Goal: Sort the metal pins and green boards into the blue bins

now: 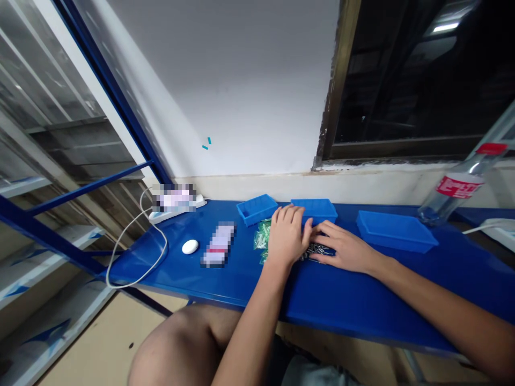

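My left hand [285, 236] is palm down over small green-tinted clear bags [262, 237], its fingers stretched toward the middle blue tray [322, 210]. Thin pale pieces show inside the bags. Beside it, my right hand [345, 247] reaches in from the right, fingers apart and slightly bent around a pile of dark metal screws [321, 250]. The thumb and fingers of both hands come close together above this pile, and part of it is hidden beneath them. Neither hand visibly grips anything.
Left of the middle tray is another blue tray [257, 209]; a larger blue tray [396, 231] sits at right by a clear bottle [456, 187]. On the blue table [241, 284] lie a blurred phone-like object [219, 244], a white oval case [190, 246] and a corded power strip [161, 215].
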`<state>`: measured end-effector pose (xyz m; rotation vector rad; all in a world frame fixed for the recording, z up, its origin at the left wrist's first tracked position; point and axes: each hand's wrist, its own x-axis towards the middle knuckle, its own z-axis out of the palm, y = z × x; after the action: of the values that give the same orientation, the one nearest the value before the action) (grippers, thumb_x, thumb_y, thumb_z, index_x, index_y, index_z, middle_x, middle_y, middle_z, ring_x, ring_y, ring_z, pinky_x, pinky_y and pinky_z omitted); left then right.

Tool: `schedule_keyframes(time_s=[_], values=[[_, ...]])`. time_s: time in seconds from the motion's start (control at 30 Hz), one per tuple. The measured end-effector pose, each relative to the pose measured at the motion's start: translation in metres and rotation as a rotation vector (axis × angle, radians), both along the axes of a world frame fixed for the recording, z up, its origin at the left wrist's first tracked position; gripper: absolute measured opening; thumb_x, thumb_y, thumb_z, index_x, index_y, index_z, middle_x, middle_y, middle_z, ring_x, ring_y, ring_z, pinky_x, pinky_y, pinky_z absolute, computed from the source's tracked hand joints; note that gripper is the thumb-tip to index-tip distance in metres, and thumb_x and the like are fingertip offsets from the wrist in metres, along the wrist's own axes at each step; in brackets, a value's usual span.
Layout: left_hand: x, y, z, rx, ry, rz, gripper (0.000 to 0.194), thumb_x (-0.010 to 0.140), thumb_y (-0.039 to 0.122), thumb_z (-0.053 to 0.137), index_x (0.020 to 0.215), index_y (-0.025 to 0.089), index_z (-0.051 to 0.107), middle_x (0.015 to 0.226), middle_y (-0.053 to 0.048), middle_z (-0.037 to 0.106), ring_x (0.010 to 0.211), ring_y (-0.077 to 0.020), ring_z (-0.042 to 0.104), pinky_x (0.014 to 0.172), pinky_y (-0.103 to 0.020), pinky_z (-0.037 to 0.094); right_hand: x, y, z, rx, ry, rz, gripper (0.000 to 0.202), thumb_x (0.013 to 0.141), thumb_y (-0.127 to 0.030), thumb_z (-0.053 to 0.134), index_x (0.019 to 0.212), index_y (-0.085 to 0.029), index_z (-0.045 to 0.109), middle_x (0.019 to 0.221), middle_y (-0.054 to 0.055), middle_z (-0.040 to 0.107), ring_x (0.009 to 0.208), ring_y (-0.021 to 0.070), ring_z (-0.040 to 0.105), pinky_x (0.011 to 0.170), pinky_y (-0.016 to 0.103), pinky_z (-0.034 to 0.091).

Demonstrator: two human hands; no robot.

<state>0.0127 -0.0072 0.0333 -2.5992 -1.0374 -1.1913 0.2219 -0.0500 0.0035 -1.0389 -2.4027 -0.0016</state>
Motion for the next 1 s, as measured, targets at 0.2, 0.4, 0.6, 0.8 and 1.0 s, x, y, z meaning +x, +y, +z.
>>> schedule_keyframes(time_s=[0.2, 0.4, 0.6, 0.8, 1.0], values=[[-0.004, -0.01, -0.01, 0.024, 0.099, -0.073, 0.021, 0.105, 0.024, 0.05, 0.121, 0.019, 0.062, 0.117, -0.009, 0.07, 0.121, -0.0257, 0.06, 0.11, -0.045, 0.045, 0.0, 0.005, -0.004, -0.028, 0.083, 0.037, 0.013, 0.099, -0.027, 0.067, 0.109, -0.024, 0.075, 0.106, 0.009, 0.07, 0.103, 0.0271, 0.064, 0.09, 0.044, 0.057], [-0.002, -0.01, -0.015, -0.015, 0.19, -0.082, 0.017, 0.104, 0.024, 0.05, 0.116, 0.02, 0.062, 0.109, -0.009, 0.068, 0.109, -0.0262, 0.06, 0.099, -0.043, 0.048, 0.004, 0.008, -0.006, -0.034, 0.118, 0.029, 0.011, 0.097, -0.02, 0.065, 0.093, -0.023, 0.075, 0.1, 0.008, 0.071, 0.098, 0.0258, 0.066, 0.088, 0.042, 0.056], [-0.005, -0.012, -0.014, -0.04, 0.197, -0.037, 0.015, 0.105, 0.026, 0.05, 0.113, 0.02, 0.061, 0.108, -0.008, 0.068, 0.106, -0.0259, 0.059, 0.093, -0.042, 0.047, 0.005, 0.008, -0.005, -0.033, 0.137, 0.037, 0.02, 0.101, -0.02, 0.059, 0.108, -0.025, 0.077, 0.107, 0.009, 0.075, 0.103, 0.0259, 0.068, 0.093, 0.043, 0.058], [-0.005, -0.011, -0.016, -0.069, 0.188, -0.039, 0.012, 0.104, 0.025, 0.052, 0.111, 0.021, 0.062, 0.105, -0.007, 0.068, 0.101, -0.025, 0.061, 0.091, -0.041, 0.048, 0.008, 0.01, -0.005, -0.015, 0.108, 0.029, 0.02, 0.103, -0.023, 0.058, 0.108, -0.024, 0.078, 0.104, 0.008, 0.079, 0.099, 0.0258, 0.071, 0.089, 0.043, 0.06], [-0.007, -0.007, -0.02, -0.104, 0.101, -0.063, 0.016, 0.105, 0.025, 0.05, 0.112, 0.021, 0.064, 0.104, -0.008, 0.07, 0.098, -0.0247, 0.064, 0.089, -0.041, 0.052, 0.011, 0.006, 0.002, -0.002, 0.211, -0.027, 0.023, 0.103, -0.028, 0.058, 0.114, -0.027, 0.078, 0.11, 0.006, 0.08, 0.103, 0.0266, 0.074, 0.093, 0.045, 0.062]])
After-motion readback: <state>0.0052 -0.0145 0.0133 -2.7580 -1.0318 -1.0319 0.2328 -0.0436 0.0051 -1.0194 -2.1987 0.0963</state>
